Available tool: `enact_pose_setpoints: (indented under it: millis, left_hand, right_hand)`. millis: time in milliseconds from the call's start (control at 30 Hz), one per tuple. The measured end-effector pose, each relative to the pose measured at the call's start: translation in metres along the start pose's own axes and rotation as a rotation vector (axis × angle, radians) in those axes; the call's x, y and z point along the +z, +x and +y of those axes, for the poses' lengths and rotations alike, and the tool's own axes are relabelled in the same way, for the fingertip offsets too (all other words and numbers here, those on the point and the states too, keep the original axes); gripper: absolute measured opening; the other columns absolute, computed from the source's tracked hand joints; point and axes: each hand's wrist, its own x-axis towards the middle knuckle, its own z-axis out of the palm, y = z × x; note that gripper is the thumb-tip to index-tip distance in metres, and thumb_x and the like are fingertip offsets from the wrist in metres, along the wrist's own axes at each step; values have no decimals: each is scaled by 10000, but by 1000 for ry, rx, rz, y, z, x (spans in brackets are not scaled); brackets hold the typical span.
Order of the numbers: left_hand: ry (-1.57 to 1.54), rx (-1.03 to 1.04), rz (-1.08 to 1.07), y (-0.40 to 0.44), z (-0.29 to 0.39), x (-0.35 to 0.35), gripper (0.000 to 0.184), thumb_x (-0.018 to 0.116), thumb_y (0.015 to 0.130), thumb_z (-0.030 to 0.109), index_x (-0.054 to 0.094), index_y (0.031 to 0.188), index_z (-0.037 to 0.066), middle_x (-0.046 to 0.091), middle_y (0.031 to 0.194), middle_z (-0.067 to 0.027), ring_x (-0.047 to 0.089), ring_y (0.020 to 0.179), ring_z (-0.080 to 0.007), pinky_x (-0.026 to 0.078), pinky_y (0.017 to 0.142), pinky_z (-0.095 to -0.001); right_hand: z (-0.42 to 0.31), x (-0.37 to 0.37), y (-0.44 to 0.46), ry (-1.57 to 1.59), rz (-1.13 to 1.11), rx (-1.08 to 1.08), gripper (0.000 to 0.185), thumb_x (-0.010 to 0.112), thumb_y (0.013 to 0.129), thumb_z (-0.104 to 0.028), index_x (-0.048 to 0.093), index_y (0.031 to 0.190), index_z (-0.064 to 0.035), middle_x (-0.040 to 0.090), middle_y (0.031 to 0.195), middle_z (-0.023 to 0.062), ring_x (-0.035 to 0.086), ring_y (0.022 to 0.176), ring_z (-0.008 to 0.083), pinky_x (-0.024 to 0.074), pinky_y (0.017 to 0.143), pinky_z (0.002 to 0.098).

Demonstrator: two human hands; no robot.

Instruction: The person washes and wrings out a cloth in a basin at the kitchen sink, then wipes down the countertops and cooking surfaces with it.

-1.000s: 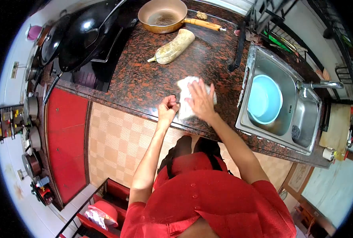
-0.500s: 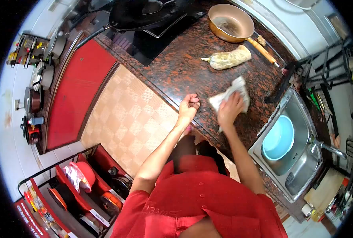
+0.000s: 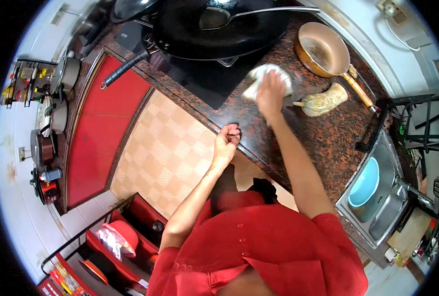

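Head | right hand [image 3: 271, 92] on cloth [image 3: 253, 91] | sink lettering [image 3: 379, 200] unreadable

Two hands show, one left hand [image 3: 227, 143] and one right hand [image 3: 270, 93], with one white cloth [image 3: 253, 88]. The table [image 3: 323, 143] carries one large black wok [image 3: 194, 42], one brown pan [image 3: 323, 49], one pale gourd [image 3: 327, 100] and one small brown lump [image 3: 353, 71]. One metal utensil [image 3: 273, 9] lies in the wok. At right: one sink [image 3: 345, 204], one blue basin [image 3: 364, 182], one faucet [image 3: 416, 195].

Your right hand [image 3: 270, 92] reaches out at twelve o'clock, flat, palm down; your left hand [image 3: 227, 141] curls loosely, nearer, at eleven.
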Motion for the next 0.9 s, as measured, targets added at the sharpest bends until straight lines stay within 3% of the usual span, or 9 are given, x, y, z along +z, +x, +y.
enact_pose_setpoints:
  millis: [100, 267, 333, 367, 433, 500, 600, 733, 900]
  left_hand:
    - [-24, -176, -47, -2, 12, -36, 329, 460, 769, -82, 501, 1084, 4, 550, 877, -22, 478, 640, -60, 409, 558, -194]
    - [33, -156, -93, 0, 9, -81, 306, 441, 764, -103, 507, 1044, 0, 550, 791, -33, 487, 584, -72, 400, 508, -194]
    - [3, -168, -59, 9, 8, -93, 365, 424, 717, -136, 516, 1022, 42, 588, 903, -53, 553, 666, -117, 447, 531, -231]
    - [-38, -152, -27, 13, 6, -96, 340, 432, 737, -119, 511, 1027, 40, 587, 898, -58, 562, 668, -123, 467, 532, -236]
    - [-91, -117, -10, 24, 6, -95, 356, 396, 724, -139, 501, 1028, 13, 574, 875, -68, 544, 639, -114, 447, 514, -224]
    - [-113, -95, 24, 30, 16, -95, 363, 380, 733, -135, 472, 1059, -6, 562, 877, -66, 533, 632, -102, 431, 503, -206]
    - [-72, -44, 58, 38, 23, -88, 349, 405, 756, -106, 462, 1080, 8, 560, 886, -41, 533, 639, -95, 428, 507, -201]
    - [-59, 31, -58, 44, 14, -72, 322, 501, 785, -37, 445, 1094, 34, 526, 812, -16, 503, 621, -76, 422, 498, -197]
    - [134, -13, -118, 25, 3, -43, 309, 501, 781, -51, 460, 1076, 31, 519, 792, -9, 540, 622, -102, 454, 502, -224]
  right_hand:
    - [19, 36, 51, -47, 154, 129, 369, 412, 873, -197, 477, 1186, -11, 394, 1303, 180, 314, 1239, 344, 195, 1016, 485]
    - [29, 45, 80, 138, 327, 275, 335, 406, 883, -202, 533, 1086, 33, 478, 1217, 177, 401, 1166, 303, 226, 1002, 452]
    - [10, 54, 65, 139, 376, 272, 325, 409, 878, -212, 540, 1053, 29, 478, 1210, 198, 386, 1177, 333, 219, 1004, 464]
    - [1, 62, 40, 1, 308, 137, 347, 411, 874, -208, 501, 1108, 32, 434, 1246, 224, 345, 1208, 358, 195, 1015, 482]
    - [-46, 59, 6, -62, 324, 116, 368, 421, 875, -203, 451, 1137, 55, 370, 1290, 226, 314, 1210, 387, 193, 1013, 489]
    - [-93, 31, -23, -61, 126, 198, 393, 422, 860, -180, 432, 1160, 73, 373, 1282, 230, 323, 1204, 387, 207, 994, 517]
    - [-131, 15, -64, 122, 116, 113, 254, 516, 783, -123, 480, 971, 44, 394, 1218, 220, 338, 1159, 397, 248, 952, 524]
    - [-124, -18, -95, 215, -24, -148, 262, 562, 736, -125, 519, 968, -10, 439, 1160, 142, 407, 1085, 314, 315, 897, 444]
    - [-90, -50, -120, 254, -46, -114, 250, 551, 734, -113, 541, 971, -36, 462, 1137, 116, 444, 1049, 277, 351, 857, 398]
